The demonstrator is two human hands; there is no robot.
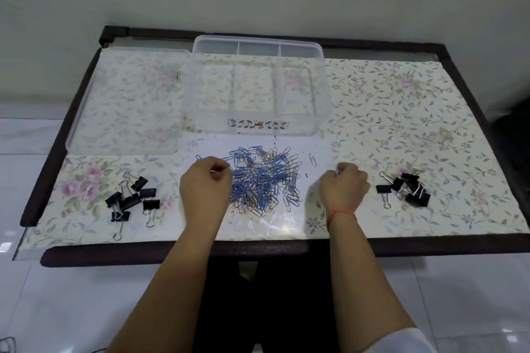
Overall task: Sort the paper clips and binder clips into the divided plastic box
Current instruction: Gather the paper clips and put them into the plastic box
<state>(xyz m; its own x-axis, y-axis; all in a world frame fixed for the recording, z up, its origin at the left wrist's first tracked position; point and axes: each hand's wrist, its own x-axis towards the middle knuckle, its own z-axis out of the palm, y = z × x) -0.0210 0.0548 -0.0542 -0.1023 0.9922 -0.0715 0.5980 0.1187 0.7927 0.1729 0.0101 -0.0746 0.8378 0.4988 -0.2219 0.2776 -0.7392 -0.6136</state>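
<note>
A heap of blue and silver paper clips [265, 178] lies on the table in front of me. Behind it stands the clear divided plastic box [321, 100], its three compartments holding nothing. Black binder clips lie in two groups, one at the near left [130, 200] and one at the near right [407, 189]. My left hand [205, 190] rests at the heap's left edge, fingers curled, pinching a thin silver paper clip. My right hand [344, 185] is curled to the right of the heap; what it holds is hidden.
The box's clear lid [126, 100] lies flat to the left of the box. One silver paper clip [313, 159] lies apart, right of the heap. The table [401, 100] has a floral cover and a dark rim; a white wall is behind it.
</note>
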